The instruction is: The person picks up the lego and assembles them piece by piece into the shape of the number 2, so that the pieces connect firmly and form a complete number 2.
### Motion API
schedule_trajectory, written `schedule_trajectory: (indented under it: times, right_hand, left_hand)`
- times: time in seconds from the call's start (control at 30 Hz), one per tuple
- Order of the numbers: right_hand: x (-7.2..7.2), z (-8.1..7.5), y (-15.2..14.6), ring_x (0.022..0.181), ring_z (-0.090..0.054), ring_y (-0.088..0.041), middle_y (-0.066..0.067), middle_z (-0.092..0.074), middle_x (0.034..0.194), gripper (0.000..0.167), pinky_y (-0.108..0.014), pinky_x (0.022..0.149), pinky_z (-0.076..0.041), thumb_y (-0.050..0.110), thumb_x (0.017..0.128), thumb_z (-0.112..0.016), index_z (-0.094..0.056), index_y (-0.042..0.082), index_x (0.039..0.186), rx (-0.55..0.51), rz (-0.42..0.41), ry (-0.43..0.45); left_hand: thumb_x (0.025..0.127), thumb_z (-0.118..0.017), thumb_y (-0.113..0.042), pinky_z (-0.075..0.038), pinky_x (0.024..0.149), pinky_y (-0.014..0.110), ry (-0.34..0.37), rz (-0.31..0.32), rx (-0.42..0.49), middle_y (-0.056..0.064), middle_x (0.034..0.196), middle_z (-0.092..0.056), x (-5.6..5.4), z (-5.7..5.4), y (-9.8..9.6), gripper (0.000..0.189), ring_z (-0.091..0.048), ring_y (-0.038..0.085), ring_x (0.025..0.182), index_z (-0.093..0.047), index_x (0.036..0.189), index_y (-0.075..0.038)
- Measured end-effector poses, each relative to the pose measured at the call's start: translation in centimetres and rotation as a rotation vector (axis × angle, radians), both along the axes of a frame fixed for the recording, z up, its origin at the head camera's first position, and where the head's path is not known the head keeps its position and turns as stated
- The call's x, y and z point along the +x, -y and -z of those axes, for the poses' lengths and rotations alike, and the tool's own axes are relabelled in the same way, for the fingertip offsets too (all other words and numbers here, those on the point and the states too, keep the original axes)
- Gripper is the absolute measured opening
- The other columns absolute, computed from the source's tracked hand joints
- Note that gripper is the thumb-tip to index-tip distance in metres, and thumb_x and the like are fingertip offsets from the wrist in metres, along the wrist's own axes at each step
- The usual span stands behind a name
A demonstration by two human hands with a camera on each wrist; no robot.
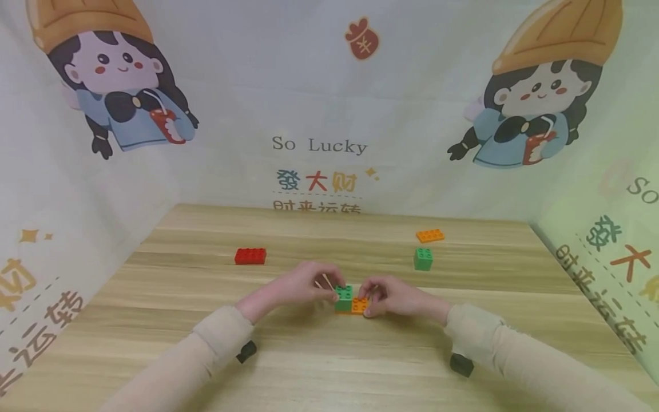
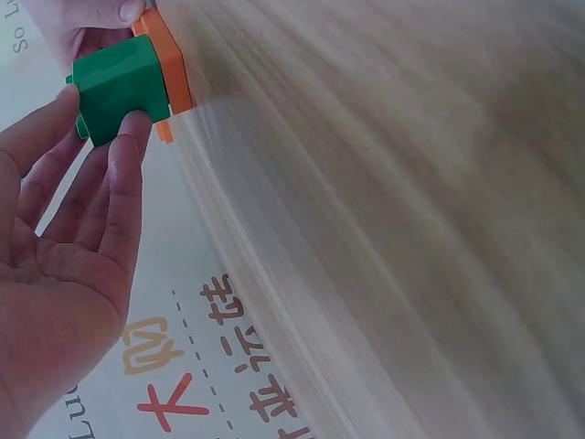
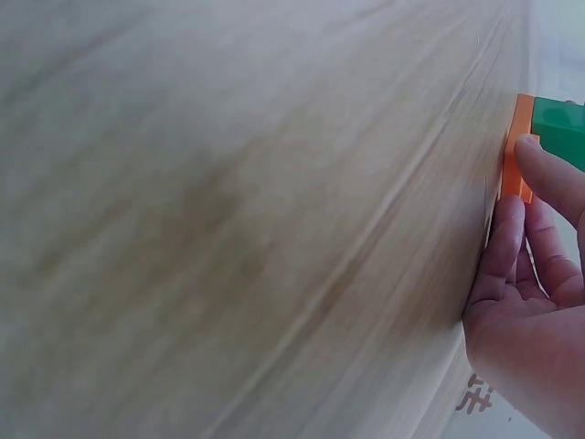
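Observation:
A green building block sits on the left half of a flat orange building plate near the middle of the table. My left hand pinches the green block between thumb and fingers; in the left wrist view the block looks seated on the plate or very close to it. The plate's right end is pinched by my right hand, with the thumb on its near side in the right wrist view, where the plate lies against the tabletop. Part of the plate is hidden under the block.
A red block lies at the left of the table. Farther right stand another green block and, behind it, a second flat orange plate. Printed cloth walls the table's back and sides.

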State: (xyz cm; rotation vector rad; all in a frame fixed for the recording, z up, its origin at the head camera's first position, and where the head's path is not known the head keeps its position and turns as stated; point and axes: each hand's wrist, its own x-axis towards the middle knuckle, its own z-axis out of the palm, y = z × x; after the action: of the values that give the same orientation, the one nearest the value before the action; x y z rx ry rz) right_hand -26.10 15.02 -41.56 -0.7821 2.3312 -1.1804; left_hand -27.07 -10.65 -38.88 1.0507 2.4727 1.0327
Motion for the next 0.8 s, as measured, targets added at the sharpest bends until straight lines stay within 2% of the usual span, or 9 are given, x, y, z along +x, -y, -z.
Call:
schedule_trajectory:
  times: [0.23,0.8]
  right_hand:
    - [-0.06,0.38,-0.24,0.078,-0.054,-0.014,-0.009,-0.063,0.095,0.027,-0.022,0.07,-0.048,0.011,0.085,-0.075,-0.063,0.004,0.107,-0.002,-0.005,0.009]
    - [-0.52,-0.1,0.03,0.077,-0.054,-0.012,-0.005,-0.061,0.09,0.027,-0.02,0.071,-0.047,0.008,0.086,-0.074,-0.06,0.002,0.108,0.027,-0.041,0.019]
  left_hand:
    - [0.088,-0.072,-0.011,-0.057,0.082,0.02,0.01,0.014,0.009,0.004,0.107,-0.072,-0.03,0.2,-0.1,0.022,-0.071,0.012,0.094,-0.068,0.109,-0.011]
    - [0.088,-0.073,-0.013,-0.058,0.083,0.022,0.038,0.007,0.041,0.005,0.108,-0.072,-0.14,0.4,0.12,0.023,-0.071,0.015,0.095,-0.068,0.111,-0.012]
